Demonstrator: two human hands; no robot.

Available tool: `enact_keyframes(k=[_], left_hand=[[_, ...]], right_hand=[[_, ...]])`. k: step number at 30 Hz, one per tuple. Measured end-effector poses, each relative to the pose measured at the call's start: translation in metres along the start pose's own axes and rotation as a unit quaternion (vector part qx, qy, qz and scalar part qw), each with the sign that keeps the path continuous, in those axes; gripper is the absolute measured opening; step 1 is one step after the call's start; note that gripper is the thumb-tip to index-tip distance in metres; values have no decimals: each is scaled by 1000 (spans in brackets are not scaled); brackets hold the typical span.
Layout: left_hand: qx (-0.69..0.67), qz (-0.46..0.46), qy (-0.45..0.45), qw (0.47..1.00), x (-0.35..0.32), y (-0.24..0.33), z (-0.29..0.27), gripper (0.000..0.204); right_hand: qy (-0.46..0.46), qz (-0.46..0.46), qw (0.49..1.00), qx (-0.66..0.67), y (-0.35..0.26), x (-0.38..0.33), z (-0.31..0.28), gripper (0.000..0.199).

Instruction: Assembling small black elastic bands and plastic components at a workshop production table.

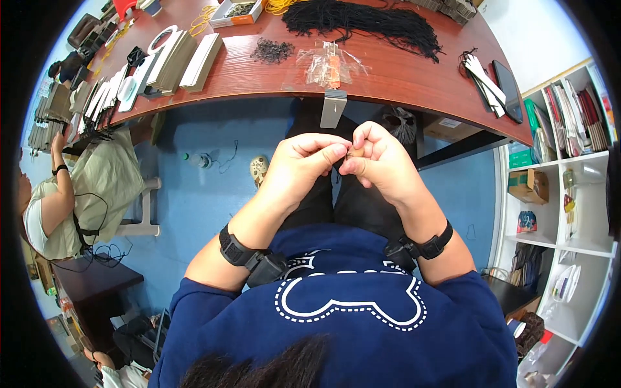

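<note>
Your left grip [299,163] and right grip [383,160] pinched a tiny dark piece [348,156], closed tight, likely because it's so small; black cords [365,27] lay on the worktop [414,81] ahead, presumably handy.

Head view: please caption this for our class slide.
Left hand and right hand together pinch a dark item too small to identify, before a reddish-brown table bearing black cords.

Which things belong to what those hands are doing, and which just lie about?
Likely in use:
tiny dark piece, pinched by left hand and right hand
perhaps black cords, small black pieces

Apparently lying about:
plastic bottle
dark flat device
</note>
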State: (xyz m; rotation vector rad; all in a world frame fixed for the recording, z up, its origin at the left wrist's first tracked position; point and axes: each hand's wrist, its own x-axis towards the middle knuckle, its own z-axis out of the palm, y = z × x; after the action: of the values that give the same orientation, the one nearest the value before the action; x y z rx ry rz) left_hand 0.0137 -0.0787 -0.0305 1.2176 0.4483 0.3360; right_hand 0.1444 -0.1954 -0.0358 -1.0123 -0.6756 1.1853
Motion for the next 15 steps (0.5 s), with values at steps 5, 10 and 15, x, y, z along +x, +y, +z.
enact_keyframes(k=[5,10,15], left_hand=[[8,-8,-16,1000,4,3,1,12],[17,21,-45,999,4,5,-1,8],[200,151,14,968,11,2,-1,4]], right_hand=[[19,10,1000,8,0,1,-2,27],[20,6,998,-63,-4,4,-1,21],[-6,76,993,94,-4,3,-5,27]])
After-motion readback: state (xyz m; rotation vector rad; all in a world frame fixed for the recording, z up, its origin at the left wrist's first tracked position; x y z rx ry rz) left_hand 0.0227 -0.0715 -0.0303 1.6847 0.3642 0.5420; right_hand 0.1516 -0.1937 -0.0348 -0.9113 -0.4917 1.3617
